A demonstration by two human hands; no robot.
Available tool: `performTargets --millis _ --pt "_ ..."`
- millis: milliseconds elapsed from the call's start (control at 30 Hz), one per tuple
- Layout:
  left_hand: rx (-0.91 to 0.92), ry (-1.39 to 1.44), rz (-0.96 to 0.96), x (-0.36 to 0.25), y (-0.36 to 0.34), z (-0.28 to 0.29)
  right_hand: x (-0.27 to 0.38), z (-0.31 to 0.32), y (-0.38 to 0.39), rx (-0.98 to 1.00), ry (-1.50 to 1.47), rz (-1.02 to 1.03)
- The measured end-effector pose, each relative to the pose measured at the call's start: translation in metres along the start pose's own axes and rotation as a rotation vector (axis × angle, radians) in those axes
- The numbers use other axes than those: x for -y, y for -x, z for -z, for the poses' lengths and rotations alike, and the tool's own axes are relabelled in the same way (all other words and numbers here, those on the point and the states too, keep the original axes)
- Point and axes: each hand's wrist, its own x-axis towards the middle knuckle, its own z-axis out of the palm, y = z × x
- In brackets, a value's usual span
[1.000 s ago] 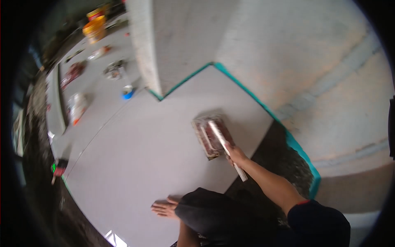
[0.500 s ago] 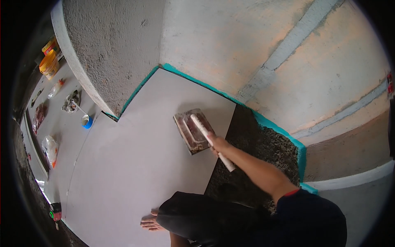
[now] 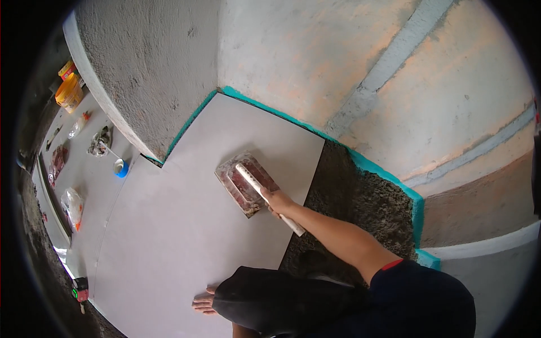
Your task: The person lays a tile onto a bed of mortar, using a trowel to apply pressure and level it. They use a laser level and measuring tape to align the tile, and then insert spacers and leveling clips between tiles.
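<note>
My right hand [image 3: 276, 200] grips a long pale bar [image 3: 251, 179], which lies over a dirty reddish-brown rectangular float-like block [image 3: 231, 183] on the large pale grey tile [image 3: 163, 231]. My left hand [image 3: 204, 302] rests on that tile with fingers stretched out, partly covered by my dark-clothed knee [image 3: 253, 296]. Right of the tile's edge lies a rough, dark mortar bed [image 3: 360, 208]. Turquoise edging [image 3: 372, 166] runs along the foot of the walls.
Concrete walls [image 3: 428, 90] and a column [image 3: 141, 67] border the tile. At the left are yellow buckets [image 3: 69, 93], a blue-and-white cup [image 3: 120, 168], several plastic bags [image 3: 72, 208], a long strip [image 3: 51, 197] and a red-black device with a green light [image 3: 80, 290].
The view has swung, bringing more wall into frame. Since half a second ago, my right hand and the block have moved left across the tile; my left hand stays in place.
</note>
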Motion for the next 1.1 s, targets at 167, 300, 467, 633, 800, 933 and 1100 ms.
performTargets --millis 167,300,467,633,800,933,1100 --pt "0.029 0.016 -0.002 -0.012 -0.003 0.006 0.026 0.041 0.102 -0.044 0.172 0.38" --pt "0.067 -0.012 -0.024 0.002 0.002 -0.009 -0.022 0.009 0.146 -0.102 0.299 0.354" --pt "-0.022 -0.028 -0.123 0.012 0.001 -0.036 -0.024 -0.049 0.083 0.164 0.412 0.063" --pt "0.252 0.21 -0.041 0.012 -0.004 -0.019 -0.045 -0.009 0.123 0.045 0.493 0.394" --pt "0.282 0.295 -0.025 0.013 -0.016 0.001 -0.071 -0.036 0.119 0.218 0.746 0.286" --pt "0.224 0.335 -0.099 0.044 -0.019 -0.007 -0.015 -0.104 0.092 0.338 0.974 0.398" --pt "0.271 0.321 0.364 0.166 0.005 -0.013 0.085 -0.165 0.141 0.561 0.979 0.673"
